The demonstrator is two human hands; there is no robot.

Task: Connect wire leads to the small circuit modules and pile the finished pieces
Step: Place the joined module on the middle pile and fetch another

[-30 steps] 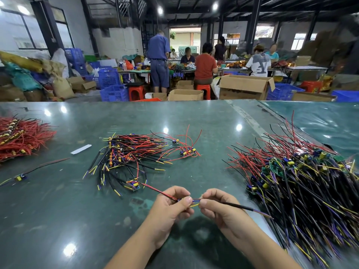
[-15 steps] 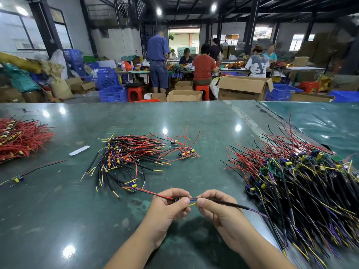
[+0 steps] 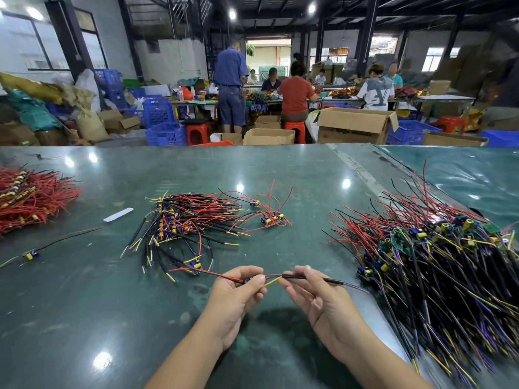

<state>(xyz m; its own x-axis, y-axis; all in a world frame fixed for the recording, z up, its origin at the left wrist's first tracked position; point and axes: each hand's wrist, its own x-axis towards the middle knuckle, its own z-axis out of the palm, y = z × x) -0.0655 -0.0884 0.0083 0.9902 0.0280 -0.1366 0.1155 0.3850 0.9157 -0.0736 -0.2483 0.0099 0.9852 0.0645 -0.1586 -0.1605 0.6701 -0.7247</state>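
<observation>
Left hand [image 3: 238, 293] and right hand [image 3: 314, 296], low centre over the green table [image 3: 84, 318], now stand farther apart than a second ago, baring a yellow and purple wire [image 3: 273, 279] between them. The left fingers pinch a small module [image 3: 250, 279], mostly hidden, red lead trailing toward 9 o'clock. The right thumb and forefinger grip the black sleeve [image 3: 309, 277], which runs toward 3 o'clock. The finished pile [image 3: 185, 223] lies at 11 o'clock, the large supply heap [image 3: 438, 262], cut by the frame edge, at 3 o'clock.
</observation>
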